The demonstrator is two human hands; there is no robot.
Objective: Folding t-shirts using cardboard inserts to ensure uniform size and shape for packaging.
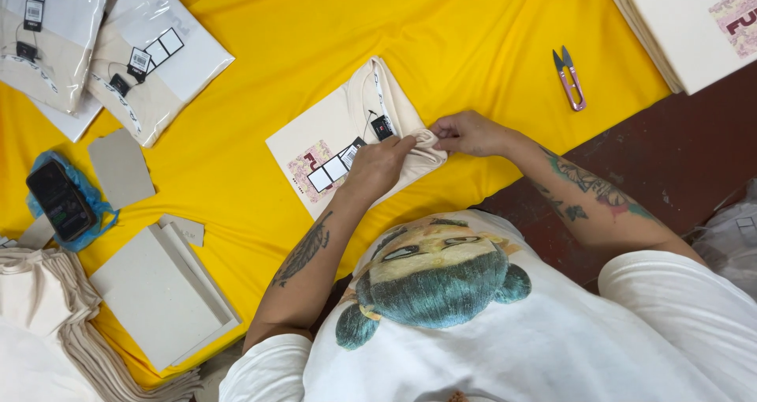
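Yellow cloth (260, 23) covers the whole worktable in front of you, with a strip of dark red floor (678, 173) showing past its right edge. At the lower left sits a stack of grey cardboard sheets (162, 291), and beside it, in the corner, a pile of cream garments (47, 323). Two bagged shirts (118, 47) with hang tags lie at the upper left, and a large cream box or board (686, 23) fills the upper right corner.

Near the middle of the cloth lies the folded cream shirt (331, 130), its printed patch and black-and-white tags facing up. Both of your hands meet at its right end. Your left hand (378, 165) rests on top of the shirt, fingers curled down and pinching a bunched fold of the fabric. Your right hand (469, 134) comes in from the right edge, fingertips closed on the same bunch, so the cloth is gathered between the two grips and touches both.

A phone (59, 201) lies on a blue bag at the far left, and small pink thread snips (571, 78) rest well apart, above your right hand.
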